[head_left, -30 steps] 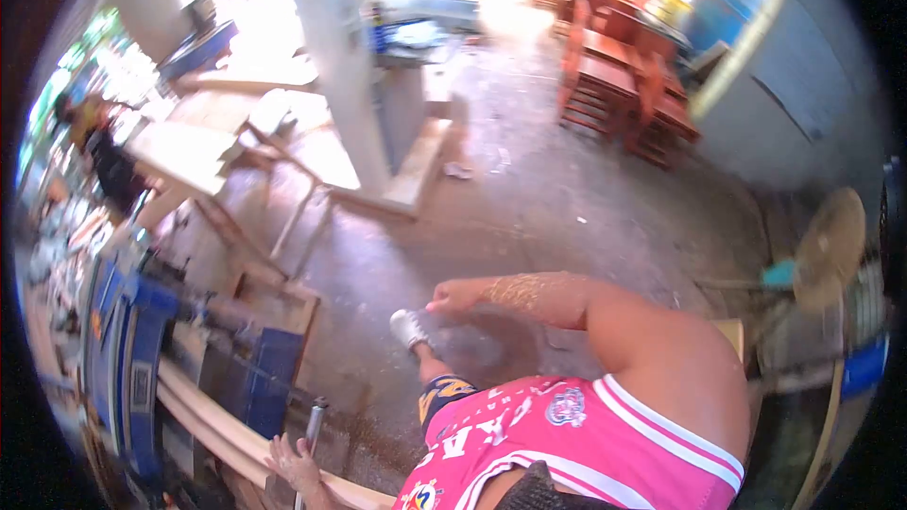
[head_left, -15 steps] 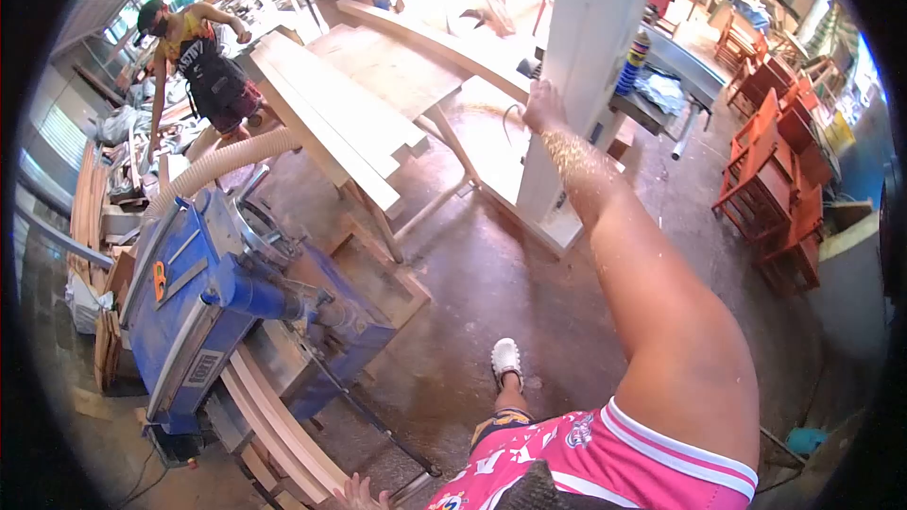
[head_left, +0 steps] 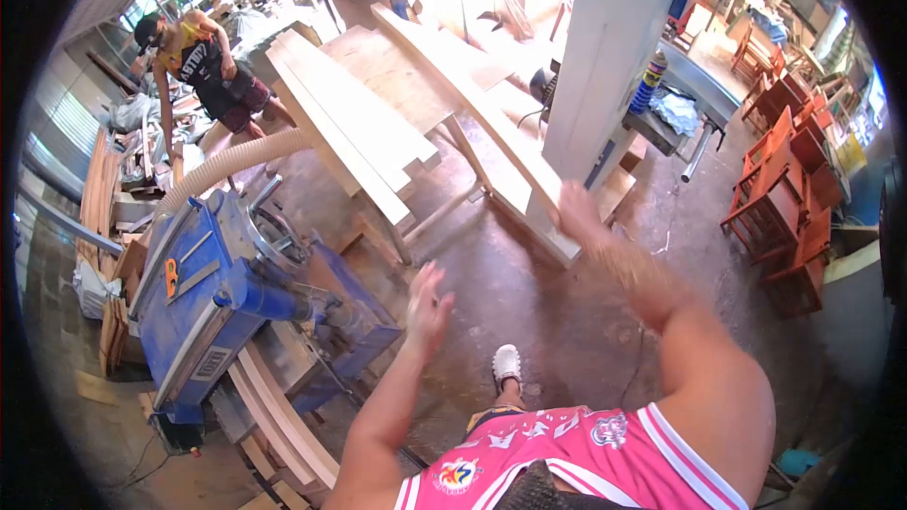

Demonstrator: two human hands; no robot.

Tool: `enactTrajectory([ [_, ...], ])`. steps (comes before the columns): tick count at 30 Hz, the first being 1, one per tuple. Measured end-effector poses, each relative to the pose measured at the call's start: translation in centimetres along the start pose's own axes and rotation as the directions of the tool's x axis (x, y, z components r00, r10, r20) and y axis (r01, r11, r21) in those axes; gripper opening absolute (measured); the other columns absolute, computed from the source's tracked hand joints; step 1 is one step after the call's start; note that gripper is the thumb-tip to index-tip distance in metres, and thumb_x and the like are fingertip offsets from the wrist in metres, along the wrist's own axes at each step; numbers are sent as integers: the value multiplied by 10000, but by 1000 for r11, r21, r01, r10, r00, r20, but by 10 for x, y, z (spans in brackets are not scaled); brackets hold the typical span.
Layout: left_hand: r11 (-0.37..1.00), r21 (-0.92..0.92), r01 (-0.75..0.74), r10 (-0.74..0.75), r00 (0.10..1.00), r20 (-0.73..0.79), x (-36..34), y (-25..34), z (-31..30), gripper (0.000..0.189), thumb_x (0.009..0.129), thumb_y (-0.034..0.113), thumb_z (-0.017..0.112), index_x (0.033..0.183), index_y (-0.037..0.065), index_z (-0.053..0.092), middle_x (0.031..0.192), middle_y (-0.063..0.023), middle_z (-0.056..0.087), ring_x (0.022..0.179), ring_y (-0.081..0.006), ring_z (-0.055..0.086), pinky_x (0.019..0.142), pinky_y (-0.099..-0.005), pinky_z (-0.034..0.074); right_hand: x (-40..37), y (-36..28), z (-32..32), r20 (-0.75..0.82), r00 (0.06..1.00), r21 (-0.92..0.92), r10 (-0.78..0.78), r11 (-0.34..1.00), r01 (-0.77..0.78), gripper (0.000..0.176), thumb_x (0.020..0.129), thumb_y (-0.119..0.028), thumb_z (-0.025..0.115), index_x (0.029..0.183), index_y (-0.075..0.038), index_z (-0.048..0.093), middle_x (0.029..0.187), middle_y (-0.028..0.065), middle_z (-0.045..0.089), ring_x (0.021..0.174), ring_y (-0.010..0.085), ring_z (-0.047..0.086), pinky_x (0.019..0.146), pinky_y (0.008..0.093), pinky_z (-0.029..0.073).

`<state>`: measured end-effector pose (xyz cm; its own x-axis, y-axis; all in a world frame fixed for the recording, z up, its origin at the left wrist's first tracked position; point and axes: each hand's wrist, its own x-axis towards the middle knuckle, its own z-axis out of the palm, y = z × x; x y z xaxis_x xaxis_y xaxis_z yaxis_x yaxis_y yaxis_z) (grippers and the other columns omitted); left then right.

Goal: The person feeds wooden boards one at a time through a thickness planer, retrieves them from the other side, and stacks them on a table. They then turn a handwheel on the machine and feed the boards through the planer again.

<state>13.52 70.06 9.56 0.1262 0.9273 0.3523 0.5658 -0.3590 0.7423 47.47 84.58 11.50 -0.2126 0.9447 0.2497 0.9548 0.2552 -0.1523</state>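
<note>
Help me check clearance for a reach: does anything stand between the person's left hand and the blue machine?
Nothing visible does. The left hand is raised, open and empty, and only bare floor shows between it and the near end of the blue machine.

Both your arms are raised in front of your torso. Your left hand point(head_left: 427, 307) is empty, with the elbow bent, the palm open and the fingers spread, pointing upward. Your right hand point(head_left: 576, 212) sits higher and farther out, arm extended from the shoulder. It is blurred, so finger pose is unreadable.
</note>
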Motion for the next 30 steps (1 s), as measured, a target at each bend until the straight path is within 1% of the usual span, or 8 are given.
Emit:
enactTrajectory([
  [3,886,-416,204,-216,976,19,73,-8,88,709,959,579,394,1340,-16,437,1431,-208,406,1340,-365,365,1114,-448,264,-140,5,-43,247,954,-4,167,985,-172,370,783,-183,684,1013,50,511,921,242,529,894,416,522,784,476,432],
  [5,373,-816,441,-466,850,246,105,-5,143,792,948,646,316,1406,2,370,1449,-195,385,1342,-344,363,1120,-440,261,-247,1,-74,139,967,8,216,976,-219,406,772,-217,708,1012,36,501,949,249,535,879,436,530,766,495,437],
  [7,-216,-851,479,-495,697,518,128,-6,180,858,924,699,254,1445,20,313,1463,-192,365,1340,-336,359,1116,-453,272,-340,-8,-118,200,913,-13,356,933,-361,432,762,-215,724,1045,9,487,953,245,525,878,435,523,757,494,432],
  [12,-509,-779,366,-259,798,544,125,40,219,905,860,782,250,1355,40,402,1310,-191,498,1239,-330,457,1044,-478,367,-573,-18,-182,378,737,-14,560,799,-601,537,706,-168,782,1109,2,470,1015,243,511,956,437,496,792,480,428],
  [17,-509,-747,428,62,884,464,7,92,251,858,882,750,229,1317,51,468,1153,-205,567,1153,-361,531,987,-502,441,-766,-6,-188,382,365,495,849,146,-857,489,690,-101,758,1119,22,557,1031,122,583,987,261,583,853,375,466],
  [22,-411,-770,488,26,851,525,-102,233,197,823,893,702,355,1397,53,410,1169,-175,579,1183,-338,520,1025,-500,420,-905,35,-207,512,432,771,743,-175,-612,371,881,-258,617,1151,-4,590,1024,76,645,900,179,638,777,320,517],
  [24,-455,-737,500,424,849,314,-125,250,195,836,831,688,519,1369,54,435,1178,-167,575,1188,-327,521,1045,-489,415,-962,53,-200,791,265,591,551,-578,-562,458,946,-427,544,1142,-16,589,1018,87,657,898,184,644,764,333,529],
  [30,-337,-874,351,-80,914,398,-220,325,142,490,828,298,667,1196,28,488,1158,-177,566,1085,-314,578,986,-470,484,-1041,84,-189,969,105,234,223,-698,-677,594,932,-584,464,1174,-55,582,965,79,675,798,203,667,627,336,560],
])
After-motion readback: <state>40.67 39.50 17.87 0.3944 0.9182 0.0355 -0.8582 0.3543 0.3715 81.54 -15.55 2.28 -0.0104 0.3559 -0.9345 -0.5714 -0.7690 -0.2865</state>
